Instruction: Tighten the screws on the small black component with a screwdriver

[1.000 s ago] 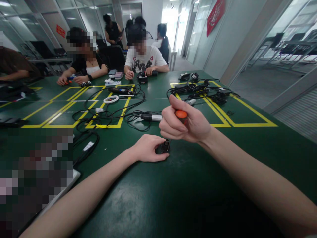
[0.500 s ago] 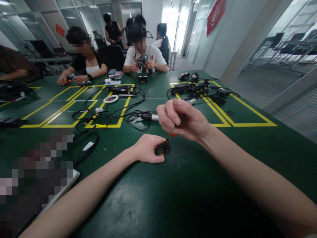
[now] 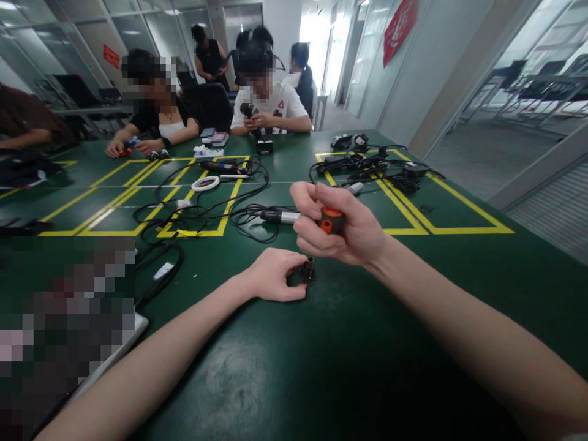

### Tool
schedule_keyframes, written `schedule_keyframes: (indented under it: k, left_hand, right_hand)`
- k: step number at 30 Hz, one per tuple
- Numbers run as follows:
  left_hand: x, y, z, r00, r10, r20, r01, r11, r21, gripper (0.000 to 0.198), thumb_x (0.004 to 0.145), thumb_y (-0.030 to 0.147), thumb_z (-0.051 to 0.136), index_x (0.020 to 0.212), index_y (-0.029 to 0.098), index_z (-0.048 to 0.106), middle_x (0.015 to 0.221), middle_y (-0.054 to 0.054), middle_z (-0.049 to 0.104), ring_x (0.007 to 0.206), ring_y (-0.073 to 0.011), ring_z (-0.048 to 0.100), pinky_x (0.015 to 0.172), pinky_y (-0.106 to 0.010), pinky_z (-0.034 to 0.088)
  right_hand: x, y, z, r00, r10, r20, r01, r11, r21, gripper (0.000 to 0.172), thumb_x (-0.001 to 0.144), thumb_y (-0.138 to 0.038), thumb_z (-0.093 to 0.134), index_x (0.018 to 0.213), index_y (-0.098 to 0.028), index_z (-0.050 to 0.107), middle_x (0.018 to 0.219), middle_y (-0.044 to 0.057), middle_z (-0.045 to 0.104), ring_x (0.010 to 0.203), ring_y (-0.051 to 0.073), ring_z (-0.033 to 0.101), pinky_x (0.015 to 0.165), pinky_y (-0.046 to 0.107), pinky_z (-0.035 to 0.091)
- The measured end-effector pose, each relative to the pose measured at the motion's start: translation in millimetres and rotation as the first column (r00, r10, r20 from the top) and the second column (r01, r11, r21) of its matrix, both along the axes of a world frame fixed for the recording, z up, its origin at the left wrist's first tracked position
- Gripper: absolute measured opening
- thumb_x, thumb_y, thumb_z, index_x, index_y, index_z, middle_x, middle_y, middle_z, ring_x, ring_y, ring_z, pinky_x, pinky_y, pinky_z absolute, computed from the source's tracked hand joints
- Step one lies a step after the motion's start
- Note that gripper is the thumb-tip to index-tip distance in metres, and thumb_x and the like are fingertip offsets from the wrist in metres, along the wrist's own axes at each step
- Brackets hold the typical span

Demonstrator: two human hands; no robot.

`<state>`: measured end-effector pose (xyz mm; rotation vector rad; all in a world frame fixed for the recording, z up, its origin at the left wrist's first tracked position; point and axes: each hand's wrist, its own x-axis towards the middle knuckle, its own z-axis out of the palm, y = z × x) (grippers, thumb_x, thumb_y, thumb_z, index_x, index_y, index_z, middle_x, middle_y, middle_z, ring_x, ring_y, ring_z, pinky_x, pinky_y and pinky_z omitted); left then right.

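Observation:
My left hand (image 3: 278, 275) rests on the green table, thumb and fingers closed around a small dark round part (image 3: 306, 270) with a short tube standing up from it. Above and to the right, my right hand (image 3: 342, 223) grips a screwdriver (image 3: 331, 220) by its black and orange handle. The screwdriver's shaft is mostly hidden behind my fingers; its lower end is close to the small part, and I cannot tell whether it touches. Just behind my right hand lies a silver and black cylindrical tool (image 3: 278, 217) with a cable.
Black cables (image 3: 177, 245) run along the left. A white ring (image 3: 206, 184) lies beyond them. Black corded devices (image 3: 362, 164) and small screws (image 3: 427, 209) lie at the right back. Across the green table (image 3: 275, 367) a person (image 3: 271, 110) handles a dark tool; others sit nearby.
My right hand has turned with the screwdriver, bringing its orange handle into view. My left hand and the part stay in place. The person opposite has turned the dark tool they hold.

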<state>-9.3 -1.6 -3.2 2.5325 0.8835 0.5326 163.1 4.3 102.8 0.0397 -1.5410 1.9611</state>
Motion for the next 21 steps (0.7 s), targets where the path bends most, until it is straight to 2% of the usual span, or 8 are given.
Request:
schedule_keyframes:
  k: [3, 6, 9, 12, 15, 21]
  left_hand:
    - [0.3, -0.3, 0.5, 1.0, -0.005, 0.003, 0.005, 1.0, -0.003, 0.028, 0.08, 0.037, 0.063, 0.097, 0.017, 0.072, 0.08, -0.004, 0.071, 0.071, -0.0179, 0.064, 0.068, -0.028, 0.047]
    - [0.5, -0.6, 1.6, 1.0, -0.005, -0.011, 0.005, 1.0, -0.011, 0.028, 0.08, 0.038, 0.064, 0.097, 0.017, 0.072, 0.075, -0.002, 0.069, 0.067, -0.0167, 0.061, 0.065, -0.027, 0.045]
    - [0.7, -0.8, 2.6, 1.0, -0.005, -0.012, 0.005, 1.0, -0.014, 0.026, 0.08, 0.037, 0.065, 0.094, 0.017, 0.072, 0.074, -0.002, 0.068, 0.065, -0.0162, 0.061, 0.064, -0.027, 0.044]
    - [0.8, -1.1, 3.6, 1.0, -0.002, -0.013, 0.002, 1.0, -0.022, 0.025, 0.08, 0.035, 0.065, 0.096, 0.017, 0.071, 0.076, -0.001, 0.069, 0.066, -0.0158, 0.061, 0.064, -0.026, 0.045]
    - [0.7, -1.4, 4.0, 1.0, -0.002, -0.018, 0.002, 1.0, -0.013, 0.026, 0.081, 0.035, 0.066, 0.099, 0.018, 0.072, 0.074, 0.0, 0.068, 0.065, -0.0157, 0.061, 0.064, -0.027, 0.045]
    - [0.5, -1.4, 2.4, 1.0, 0.0, -0.006, 0.0, 1.0, -0.004, 0.028, 0.082, 0.036, 0.065, 0.101, 0.018, 0.072, 0.074, -0.001, 0.067, 0.068, -0.0164, 0.062, 0.067, -0.027, 0.047]
  right_hand:
    - [-0.2, -1.9, 3.0, 0.998, -0.054, 0.026, 0.053, 0.998, 0.033, 0.041, 0.108, -0.046, 0.049, 0.077, -0.021, 0.047, 0.046, -0.011, 0.038, 0.036, 0.006, 0.024, 0.039, 0.015, 0.028]
    - [1.1, -1.8, 6.9, 0.991, -0.109, 0.071, 0.108, 0.994, 0.028, 0.045, 0.11, -0.044, 0.044, 0.072, -0.02, 0.047, 0.047, -0.01, 0.038, 0.038, 0.006, 0.026, 0.04, 0.017, 0.029]
    - [2.2, 1.1, 7.7, 0.997, -0.051, 0.051, 0.052, 0.999, -0.016, 0.052, 0.112, -0.047, 0.038, 0.068, -0.02, 0.045, 0.046, -0.01, 0.03, 0.037, 0.006, 0.019, 0.039, 0.017, 0.023]
    - [2.7, 4.2, 6.0, 0.999, 0.041, 0.017, -0.041, 0.999, -0.019, 0.057, 0.109, -0.059, 0.039, 0.066, -0.021, 0.044, 0.045, -0.012, 0.024, 0.036, 0.005, 0.013, 0.037, 0.018, 0.018]
    - [3.2, 3.9, 4.7, 0.999, 0.038, 0.02, -0.038, 0.999, -0.003, 0.051, 0.104, -0.062, 0.052, 0.073, -0.022, 0.045, 0.045, -0.014, 0.024, 0.036, 0.005, 0.012, 0.037, 0.017, 0.019]
    - [1.8, -1.2, 3.6, 0.999, -0.004, 0.04, 0.003, 1.0, 0.028, 0.041, 0.102, -0.044, 0.061, 0.075, -0.022, 0.04, 0.045, -0.015, 0.029, 0.036, 0.003, 0.014, 0.038, 0.013, 0.021]
